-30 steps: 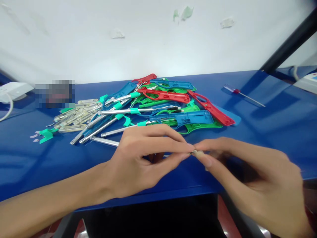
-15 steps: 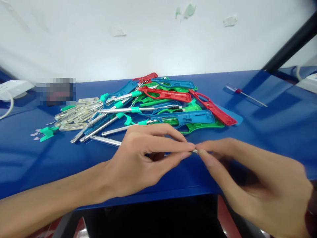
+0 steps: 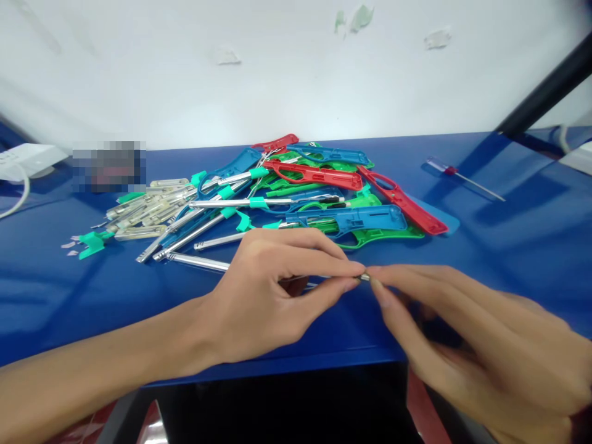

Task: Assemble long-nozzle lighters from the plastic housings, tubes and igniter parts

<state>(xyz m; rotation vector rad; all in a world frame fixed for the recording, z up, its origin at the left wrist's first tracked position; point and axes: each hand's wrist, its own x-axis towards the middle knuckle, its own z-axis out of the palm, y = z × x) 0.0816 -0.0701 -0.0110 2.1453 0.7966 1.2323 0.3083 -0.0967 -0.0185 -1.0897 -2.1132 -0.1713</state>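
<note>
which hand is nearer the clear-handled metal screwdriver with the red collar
Right: the right hand is in front of the screwdriver; the left hand is farther off, to its front left.

Left grip (image 3: 272,296) and right grip (image 3: 490,345) pinch a small shiny piece (image 3: 365,277)

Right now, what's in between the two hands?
A tiny shiny piece, too small to name, pinched between the left hand and right hand, in the head view.

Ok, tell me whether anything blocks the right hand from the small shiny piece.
Nothing visible does: the right hand pinches one end of the small shiny piece at its fingertips, and the left hand pinches the other. The pile of coloured casings lies beyond both hands, not between.
</note>
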